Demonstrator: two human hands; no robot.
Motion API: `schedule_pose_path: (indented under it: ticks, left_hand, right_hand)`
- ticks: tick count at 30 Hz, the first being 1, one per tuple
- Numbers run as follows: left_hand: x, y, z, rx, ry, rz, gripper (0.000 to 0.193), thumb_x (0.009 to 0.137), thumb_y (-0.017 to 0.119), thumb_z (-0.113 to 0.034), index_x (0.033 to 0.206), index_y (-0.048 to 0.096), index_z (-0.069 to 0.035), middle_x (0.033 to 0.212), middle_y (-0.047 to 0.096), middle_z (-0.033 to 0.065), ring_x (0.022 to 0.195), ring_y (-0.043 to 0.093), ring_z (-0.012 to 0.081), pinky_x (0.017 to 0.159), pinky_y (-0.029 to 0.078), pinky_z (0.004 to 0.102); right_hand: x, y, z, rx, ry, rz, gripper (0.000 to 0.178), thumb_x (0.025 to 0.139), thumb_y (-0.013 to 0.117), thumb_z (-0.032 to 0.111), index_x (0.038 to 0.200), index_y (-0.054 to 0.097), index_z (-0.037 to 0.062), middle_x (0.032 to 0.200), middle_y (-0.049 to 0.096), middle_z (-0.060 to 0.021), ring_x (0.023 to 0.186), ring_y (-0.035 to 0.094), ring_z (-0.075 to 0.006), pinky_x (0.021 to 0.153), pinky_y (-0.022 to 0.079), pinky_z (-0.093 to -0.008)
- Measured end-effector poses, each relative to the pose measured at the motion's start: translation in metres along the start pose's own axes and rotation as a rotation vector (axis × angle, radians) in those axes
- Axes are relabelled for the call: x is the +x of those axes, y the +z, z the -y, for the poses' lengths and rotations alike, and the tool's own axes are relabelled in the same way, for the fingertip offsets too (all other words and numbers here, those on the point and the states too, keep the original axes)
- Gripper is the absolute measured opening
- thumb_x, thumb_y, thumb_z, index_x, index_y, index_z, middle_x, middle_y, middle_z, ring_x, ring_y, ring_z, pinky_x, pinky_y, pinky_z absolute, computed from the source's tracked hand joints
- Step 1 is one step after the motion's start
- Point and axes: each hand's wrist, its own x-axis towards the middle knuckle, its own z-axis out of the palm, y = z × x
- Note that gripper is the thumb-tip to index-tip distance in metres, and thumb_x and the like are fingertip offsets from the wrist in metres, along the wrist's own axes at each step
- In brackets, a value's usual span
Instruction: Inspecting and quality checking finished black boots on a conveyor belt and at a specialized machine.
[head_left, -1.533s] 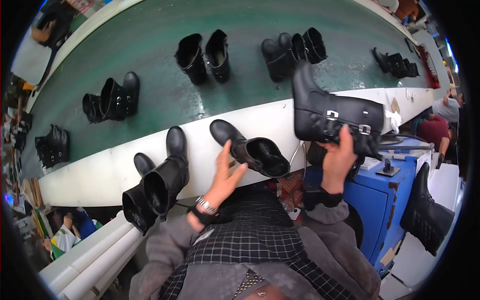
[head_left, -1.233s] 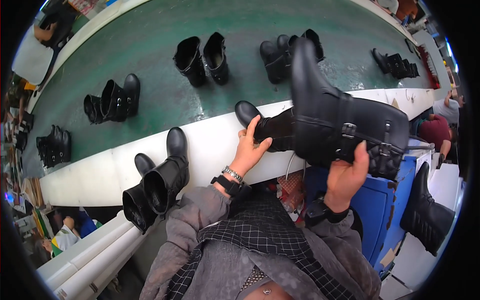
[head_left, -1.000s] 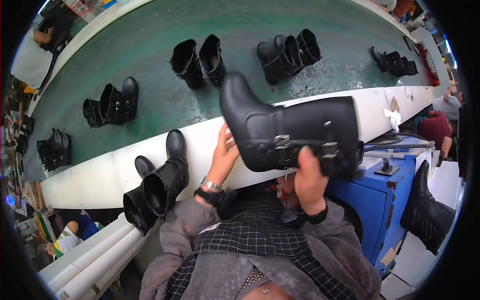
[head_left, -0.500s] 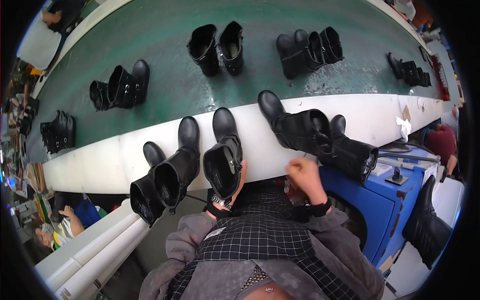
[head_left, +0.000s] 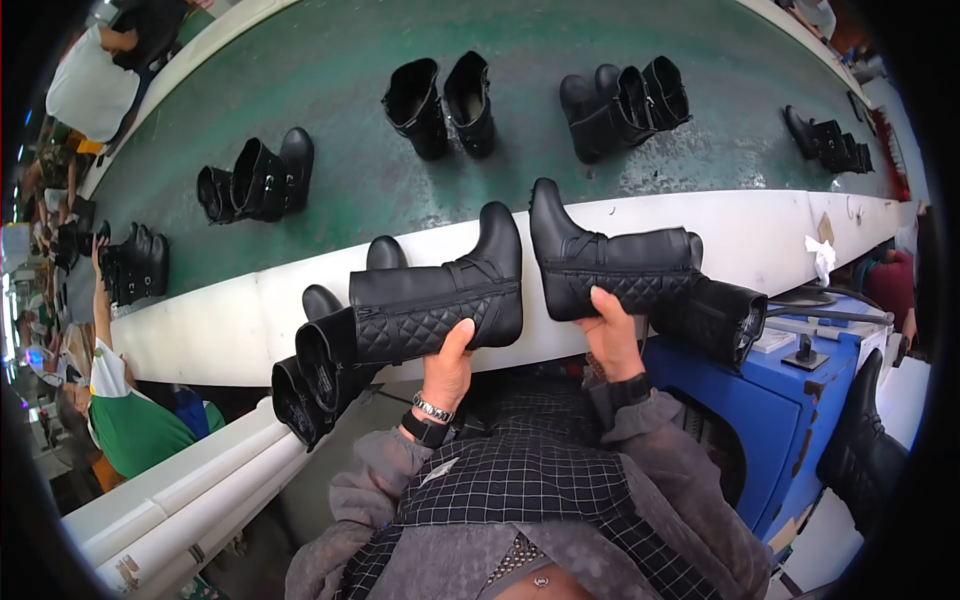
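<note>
Held sideways so that their soles face each other across a narrow gap, two black boots fill the middle of the frame. The left-hand boot (head_left: 420, 300) has a smooth, rounded toe, crossed straps at the ankle, a long zipper and a diamond-quilted panel along its lower side; its shaft runs left. The left hand (head_left: 447, 372) grips it from below near the heel, thumb on the quilting, the other fingers hidden behind. The right-hand boot (head_left: 620, 260), quilted likewise, has its shaft running right; the right hand (head_left: 614, 340) grips it near the heel, thumb in front, the other fingers mostly out of sight.

Behind them runs a smooth white tabletop (head_left: 240, 325). At left centre another pair of boots (head_left: 328, 365) overhangs its edge, and at right centre a further boot (head_left: 715, 318) leans out with a glossy lining. Across the top, more pairs stand on a scuffed, shiny green surface (head_left: 350, 80). A chipped blue metal cabinet (head_left: 740, 410) sits lower right; round white tubes (head_left: 190, 515) slant across the lower left.
</note>
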Motion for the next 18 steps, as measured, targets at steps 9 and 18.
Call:
schedule_pose_path:
  ticks: [9, 18]
  left_hand:
    - [0.001, 0.019, 0.002, -0.120, 0.009, 0.116, 0.041, 0.084, 0.061, -0.020, 0.122, 0.052, -0.009, 0.118, 0.058, 0.0063, 0.110, 0.056, 0.0208, 0.094, 0.044, 0.0390]
    - [0.003, 0.015, 0.014, -0.172, -0.017, 0.132, 0.045, 0.084, 0.060, -0.022, 0.125, 0.050, -0.005, 0.124, 0.056, 0.0084, 0.116, 0.053, 0.0226, 0.100, 0.041, 0.0424]
  right_hand:
    - [-0.032, 0.030, 0.006, 0.257, 0.033, 0.000, 0.037, 0.085, 0.057, 0.015, 0.120, 0.054, 0.0044, 0.115, 0.061, -0.0087, 0.106, 0.059, -0.0241, 0.090, 0.048, -0.0446]
    - [-0.033, 0.024, -0.001, 0.237, 0.004, 0.040, 0.040, 0.086, 0.057, 0.021, 0.121, 0.053, 0.0013, 0.117, 0.060, -0.0117, 0.110, 0.058, -0.0260, 0.095, 0.045, -0.0447]
